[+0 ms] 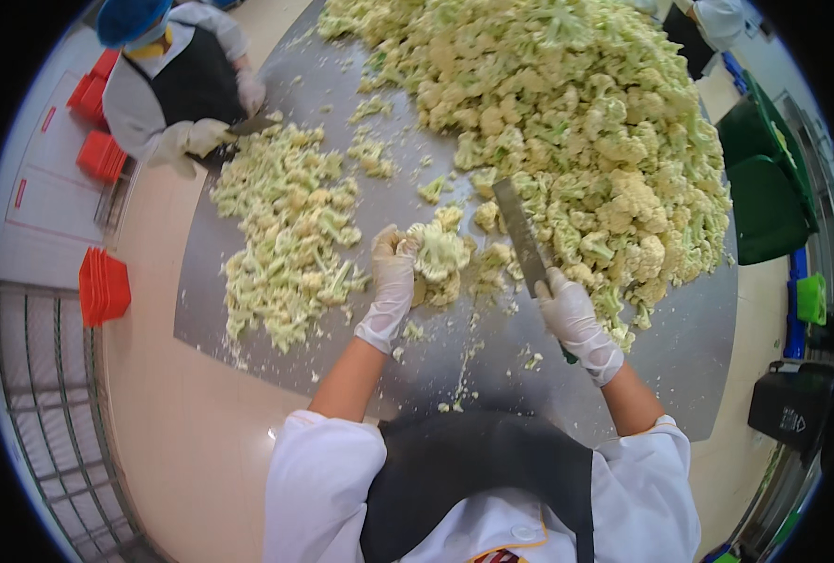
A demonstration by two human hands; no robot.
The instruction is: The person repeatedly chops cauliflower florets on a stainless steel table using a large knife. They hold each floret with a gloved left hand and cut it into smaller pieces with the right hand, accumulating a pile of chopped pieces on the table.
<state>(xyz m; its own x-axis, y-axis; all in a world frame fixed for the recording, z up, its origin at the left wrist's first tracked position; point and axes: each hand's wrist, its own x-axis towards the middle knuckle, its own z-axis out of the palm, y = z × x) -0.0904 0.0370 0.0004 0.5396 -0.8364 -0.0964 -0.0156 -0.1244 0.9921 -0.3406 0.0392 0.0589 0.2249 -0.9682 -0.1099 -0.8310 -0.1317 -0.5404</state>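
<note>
My left hand (394, 274), in a thin white glove, is closed on a cauliflower piece (439, 251) above the metal table (342, 361). In my right hand (572, 314), also gloved, is a knife (522, 230) with a broad blade and a green handle end. The blade points up and to the left, apart from the held piece and beside the large cauliflower heap (623, 169). More cut florets (290, 244) lie spread out to the left of my left hand. Small crumbs dot the tabletop between my hands.
At the far left a co-worker (187, 84) in a blue cap holds a knife by the table edge. Red containers (104, 286) stand left of the table. Green bins (764, 188) and a black bin (792, 408) stand at the right, and a metal rack (56, 375) at the lower left.
</note>
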